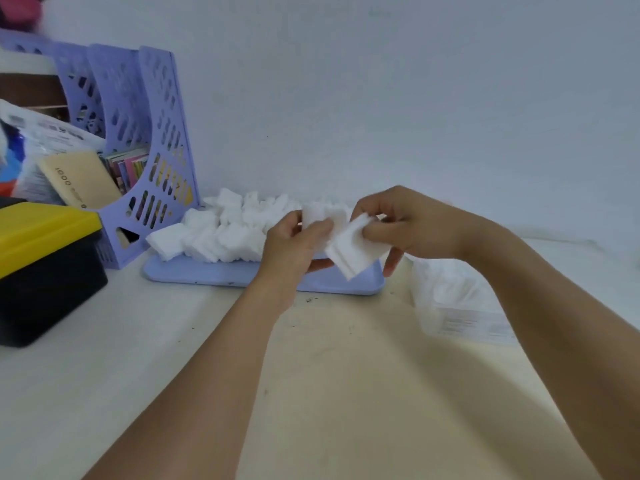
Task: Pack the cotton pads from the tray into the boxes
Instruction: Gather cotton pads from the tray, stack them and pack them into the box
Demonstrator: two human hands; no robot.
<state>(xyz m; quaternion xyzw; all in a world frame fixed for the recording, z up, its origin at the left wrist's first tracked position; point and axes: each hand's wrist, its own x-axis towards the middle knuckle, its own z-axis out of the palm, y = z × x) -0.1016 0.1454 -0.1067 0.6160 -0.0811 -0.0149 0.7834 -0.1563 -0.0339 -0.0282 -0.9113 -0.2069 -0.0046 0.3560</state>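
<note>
Holding small stacks of cotton pads [349, 244], the left hand [294, 244] and right hand [408, 223] leave many on the tray [214, 271].

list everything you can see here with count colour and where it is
cotton pads: heap, too many to count, white, piled on the tray
held pads: small stack, white, between both hands above the tray's right end
tray: one, lilac, against the far wall
file rack: one, lilac, left of the tray, holding papers
box: one, black with yellow lid, left edge
clear box: one, transparent, right of the tray under the right forearm
table: one, cream
left hand: grip on a held pad
right hand: grip on the stack
</note>
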